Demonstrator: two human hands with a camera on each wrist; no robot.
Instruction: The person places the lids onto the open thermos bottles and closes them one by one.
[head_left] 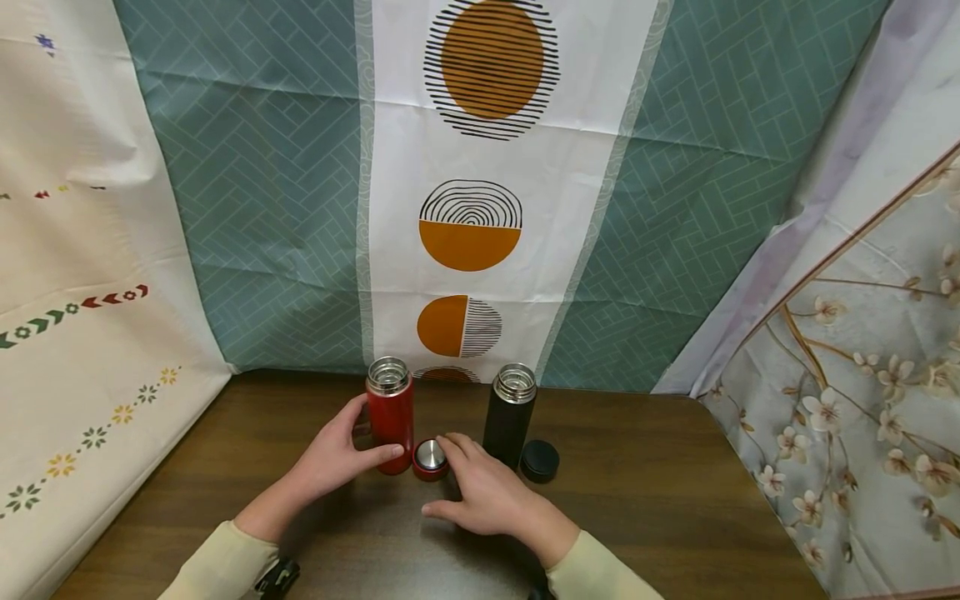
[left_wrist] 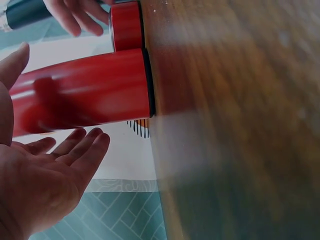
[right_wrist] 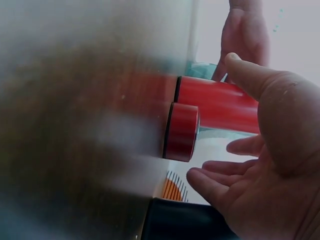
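Fingers, left hand (head_left: pixel 335 452): extended and loosely parted around a tall red cylindrical bottle (head_left: pixel 392 425), thumb at its near side, the other fingers at its left; whether skin meets the bottle I cannot tell.
Fingers, right hand (head_left: pixel 491 493): reaching forward, nearly straight, thumb held apart, gripping nothing; the index fingertip is by a short round red lid with a silver metal top (head_left: pixel 431 457), contact unclear.
Red bottle: upright on a dark brown wood-grain table (head_left: pixel 615 508), its mouth uncovered, showing a shiny threaded metal neck (head_left: pixel 389 376).
Red lid: flat on the table, metal top facing up, just beside the red bottle's base, between the two hands; a black band shows along its lower edge in the wrist views.
Black bottle: a tall matte black cylinder (head_left: pixel 508 426) with the same kind of bare metal neck, upright beyond the right hand, which covers part of its base.
Black lid: a short round black disc (head_left: pixel 540 461) on the table, just right of the black bottle.
Sleeves: pale yellow (head_left: pixel 600 571) on both arms.
Backdrop: teal and white patterned cloth (head_left: pixel 262 183) with orange circle motifs, behind the table.
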